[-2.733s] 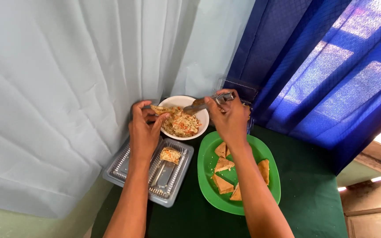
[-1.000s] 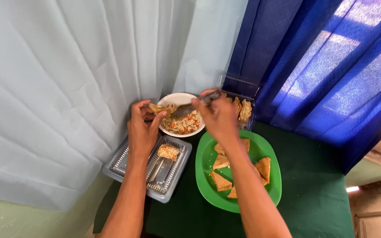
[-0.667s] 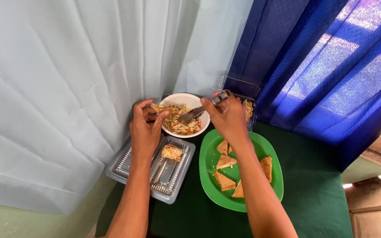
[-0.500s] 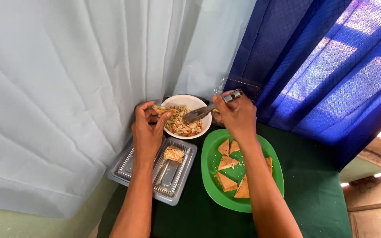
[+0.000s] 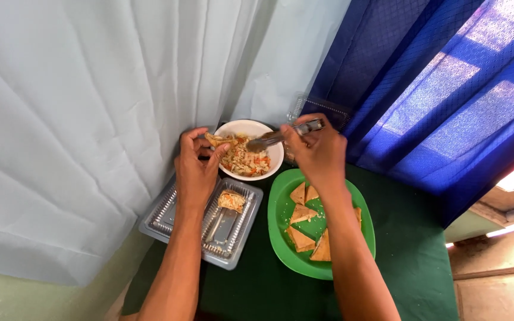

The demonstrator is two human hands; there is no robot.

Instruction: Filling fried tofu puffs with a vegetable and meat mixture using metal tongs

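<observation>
My left hand [image 5: 196, 169] holds a piece of toasted bread [image 5: 217, 140] at the left rim of a white bowl [image 5: 275, 153] filled with a shredded vegetable mix [image 5: 245, 160]. My right hand [image 5: 315, 153] grips a metal spoon [image 5: 278, 137], its head lying over the mix. Below the right hand a green plate [image 5: 361, 235] carries several toasted bread triangles [image 5: 303, 214]. Under my left wrist lies a clear plastic tray [image 5: 168, 217] with one filled piece [image 5: 231, 201] in it.
Everything rests on a dark green tablecloth [image 5: 411, 261]. A pale curtain [image 5: 90, 107] hangs at the left and a blue curtain [image 5: 435, 89] at the right. A clear container [image 5: 297, 107] stands behind the bowl.
The spoon has dipped into the bowl and shifted about over the mix. My left hand has kept the bread at the bowl's rim. The view moved slightly.
</observation>
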